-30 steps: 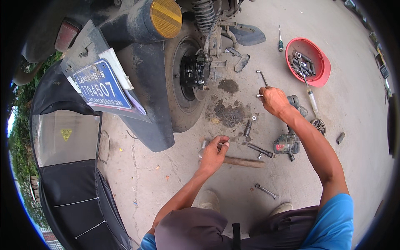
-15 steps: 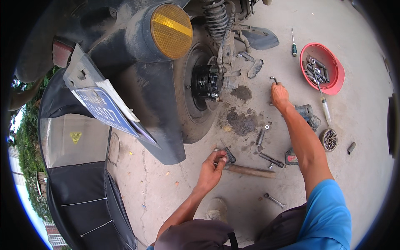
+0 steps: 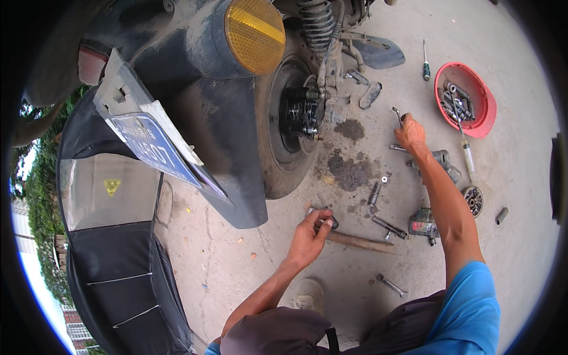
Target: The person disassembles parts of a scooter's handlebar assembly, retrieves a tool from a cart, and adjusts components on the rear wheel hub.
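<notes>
One metal wrench [image 3: 397, 112] is to the right of the wheel [image 3: 290, 168], and the right hand [image 3: 410, 133] has its fingers curled tight around it. Below the wheel, the left hand [image 3: 307, 236] is right by a long wooden handle [image 3: 362, 242]. Its thumb and fingers are bent close together, but they hide the spot, so I cannot tell if they grip anything. To the right of the wheel, past a dark patch [image 3: 349, 171], lie a metal socket [image 3: 375, 194] and a dark bar [image 3: 389, 227]. Farther right of the wheel is a drill [image 3: 421, 219] with a red label [image 3: 418, 228]. Farther still, up and right of the wheel, sits a red hard hat [image 3: 489, 115] with metal parts [image 3: 457, 102] in it. Left of the wheel is a blue plate [image 3: 157, 148] with white letters and numbers. Farther left of the wheel, a black cover [image 3: 115, 254] has a clear window [image 3: 86, 198] with a yellow three-sided sticker [image 3: 112, 187].
</notes>
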Tool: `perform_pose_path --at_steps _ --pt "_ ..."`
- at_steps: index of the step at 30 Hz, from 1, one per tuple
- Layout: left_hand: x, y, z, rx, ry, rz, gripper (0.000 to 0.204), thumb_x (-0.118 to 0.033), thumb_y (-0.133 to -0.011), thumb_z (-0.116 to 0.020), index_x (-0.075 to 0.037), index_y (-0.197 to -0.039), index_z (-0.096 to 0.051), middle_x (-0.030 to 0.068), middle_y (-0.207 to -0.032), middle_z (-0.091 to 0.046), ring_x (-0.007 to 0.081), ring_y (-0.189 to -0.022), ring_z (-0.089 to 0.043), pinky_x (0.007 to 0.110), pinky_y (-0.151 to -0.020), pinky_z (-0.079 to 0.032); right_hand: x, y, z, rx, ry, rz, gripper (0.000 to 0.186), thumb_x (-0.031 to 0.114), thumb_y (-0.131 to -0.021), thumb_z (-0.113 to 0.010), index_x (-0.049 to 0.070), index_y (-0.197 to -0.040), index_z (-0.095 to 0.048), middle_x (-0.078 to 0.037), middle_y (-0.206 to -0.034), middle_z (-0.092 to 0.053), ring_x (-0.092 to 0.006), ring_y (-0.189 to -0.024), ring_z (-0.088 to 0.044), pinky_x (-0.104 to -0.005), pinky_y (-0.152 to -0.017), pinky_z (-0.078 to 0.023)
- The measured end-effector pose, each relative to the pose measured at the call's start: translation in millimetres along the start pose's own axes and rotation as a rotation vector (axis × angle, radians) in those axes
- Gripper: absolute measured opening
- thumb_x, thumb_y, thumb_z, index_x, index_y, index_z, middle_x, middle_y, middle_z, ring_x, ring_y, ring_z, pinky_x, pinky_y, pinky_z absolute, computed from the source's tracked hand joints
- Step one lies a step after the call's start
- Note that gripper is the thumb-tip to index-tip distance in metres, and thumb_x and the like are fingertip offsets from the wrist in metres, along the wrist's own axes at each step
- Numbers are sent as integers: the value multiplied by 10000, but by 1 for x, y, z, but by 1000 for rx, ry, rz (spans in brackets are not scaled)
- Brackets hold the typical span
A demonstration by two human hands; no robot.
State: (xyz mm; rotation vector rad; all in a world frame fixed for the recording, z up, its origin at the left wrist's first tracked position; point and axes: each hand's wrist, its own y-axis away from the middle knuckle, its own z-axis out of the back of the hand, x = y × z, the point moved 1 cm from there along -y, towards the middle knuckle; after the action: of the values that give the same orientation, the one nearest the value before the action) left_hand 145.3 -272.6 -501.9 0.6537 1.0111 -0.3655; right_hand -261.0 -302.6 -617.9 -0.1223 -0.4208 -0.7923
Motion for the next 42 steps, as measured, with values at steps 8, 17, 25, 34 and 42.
perform_pose_path --at_steps 8,17,25,34,42 --pt "-17 0 -9 51 -9 -21 311 -167 -995 -602 9 -1252 -612 81 -1028 -702 140 -905 -630 302 -798 -507 56 56 59 401 -869 -19 226 194 -876 -613 32 -1032 -586 -75 -808 -605 -166 -636 -554 -337 -577 -469" --pt "-26 3 -15 36 -27 -70 276 -175 -989 -623 -21 -1217 -639 75 -991 -700 144 -883 -619 307 -752 -498 146 126 129 455 -756 324 356 303 -1056 -515 -31 -949 -572 -84 -751 -636 -154 -613 -582 -333 -610 -488" --pt "-18 6 -11 27 26 -110 272 -149 -994 -616 -20 -1233 -623 51 -989 -696 128 -876 -621 286 -740 -490 175 146 145 395 -900 431 233 186 -1027 -562 -31 -943 -572 -91 -776 -670 -162 -625 -605 -349 -617 -502" --pt "-22 10 -6 29 11 -104 264 -133 -992 -609 -4 -1222 -621 69 -1028 -687 128 -866 -618 292 -735 -490 188 145 143 312 -736 476 254 191 -1013 -587 -36 -899 -579 -102 -731 -662 -178 -588 -618 -352 -592 -501" --pt "-27 8 -11 62 29 -99 260 -106 -990 -604 17 -1219 -613 78 -1064 -678 138 -897 -607 291 -785 -489 187 142 159 753 -1145 260 255 187 -1027 -585 -48 -937 -627 -121 -817 -702 -137 -609 -646 -276 -541 -546"
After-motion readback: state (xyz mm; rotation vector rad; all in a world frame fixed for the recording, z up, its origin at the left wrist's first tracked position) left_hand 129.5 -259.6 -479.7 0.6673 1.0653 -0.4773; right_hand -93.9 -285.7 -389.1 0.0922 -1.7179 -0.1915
